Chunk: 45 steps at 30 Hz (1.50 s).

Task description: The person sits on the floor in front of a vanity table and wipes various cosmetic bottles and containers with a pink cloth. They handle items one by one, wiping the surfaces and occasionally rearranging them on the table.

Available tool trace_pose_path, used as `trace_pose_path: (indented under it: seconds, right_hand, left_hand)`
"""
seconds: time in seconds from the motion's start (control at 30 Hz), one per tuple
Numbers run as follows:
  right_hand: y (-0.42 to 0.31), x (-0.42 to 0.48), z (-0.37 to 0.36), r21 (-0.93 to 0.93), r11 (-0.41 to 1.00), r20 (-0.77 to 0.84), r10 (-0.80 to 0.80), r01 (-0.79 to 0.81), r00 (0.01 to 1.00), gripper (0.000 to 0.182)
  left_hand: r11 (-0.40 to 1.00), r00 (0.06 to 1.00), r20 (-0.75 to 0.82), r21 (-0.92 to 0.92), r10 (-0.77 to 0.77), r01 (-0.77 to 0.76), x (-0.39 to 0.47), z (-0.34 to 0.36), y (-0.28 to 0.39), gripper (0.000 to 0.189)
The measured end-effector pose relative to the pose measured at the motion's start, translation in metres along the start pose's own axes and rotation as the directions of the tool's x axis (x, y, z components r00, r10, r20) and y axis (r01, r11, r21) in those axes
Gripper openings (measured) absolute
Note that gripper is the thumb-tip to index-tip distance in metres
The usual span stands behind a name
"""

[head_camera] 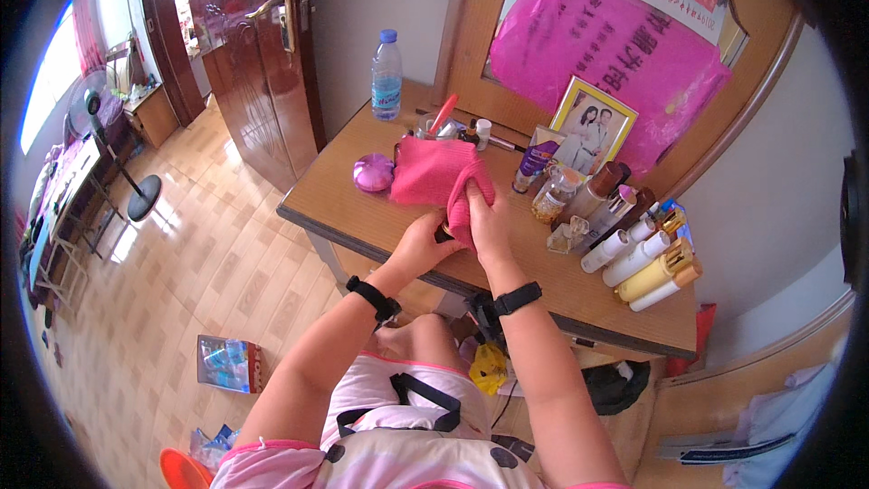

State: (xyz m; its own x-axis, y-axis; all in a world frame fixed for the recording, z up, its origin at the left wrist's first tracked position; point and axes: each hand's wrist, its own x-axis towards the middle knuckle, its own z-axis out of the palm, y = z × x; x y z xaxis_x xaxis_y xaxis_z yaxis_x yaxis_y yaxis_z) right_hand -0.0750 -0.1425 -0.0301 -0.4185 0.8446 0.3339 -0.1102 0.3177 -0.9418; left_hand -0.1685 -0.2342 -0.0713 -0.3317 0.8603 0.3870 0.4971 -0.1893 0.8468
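Above the front edge of the wooden dressing table (pixel 339 200), my two hands meet at a bright pink cloth (pixel 434 173). My right hand (pixel 487 217) grips the cloth, with the thumb pressed into its folds. My left hand (pixel 422 243) holds a small dark object (pixel 442 232), mostly hidden by the fingers and cloth, so its kind is unclear. The cloth's loose end spreads to the left, near a shiny purple round case (pixel 373 172). Behind it stand a clear cup with a red-handled item (pixel 445 113) and small bottles, partly covered.
A plastic water bottle (pixel 387 75) stands at the table's back left corner. To the right are a purple tube (pixel 536 157), a framed photo (pixel 592 123), a glass jar (pixel 555 197) and several cosmetic bottles (pixel 638 268). A pedestal fan (pixel 144 197) and a box of bottles (pixel 227 363) stand on the floor.
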Motion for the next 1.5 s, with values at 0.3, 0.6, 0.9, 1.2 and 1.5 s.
trace_pose_path:
  seconds: [0.3, 0.6, 0.9, 1.2, 1.5]
  right_hand:
    - [0.027, -0.017, -0.034, -0.35, 0.927, -0.052, 0.124, -0.134, 0.991, 0.027]
    - [-0.066, -0.029, -0.089, -0.874, 0.431, 0.21, -0.085, 0.226, 0.974, 0.03]
    - [-0.056, -0.007, -0.019, -0.482, 0.662, 0.566, -0.265, 0.574, 0.781, 0.034]
    - [-0.028, -0.035, -0.022, -0.479, 0.646, 0.424, -0.422, 0.594, 0.801, 0.067]
    - [-0.043, -0.07, -0.062, -0.694, 0.419, 0.48, -0.336, 0.585, 0.81, 0.058]
  left_hand:
    - [0.999, 1.0, -0.009, 0.035, 0.021, -0.021, 0.0, 0.0, 0.003, 0.052]
    - [0.998, 0.998, 0.014, -0.022, 0.057, -0.057, 0.001, -0.005, -0.001, 0.059]
    - [0.996, 0.991, 0.126, -0.079, 0.041, -0.031, 0.003, -0.012, -0.003, 0.055]
    - [0.972, 0.98, 0.066, -0.152, 0.189, -0.177, -0.001, -0.004, -0.02, 0.046]
    - [0.957, 0.98, 0.089, -0.245, 0.18, -0.153, 0.005, -0.006, -0.029, 0.034]
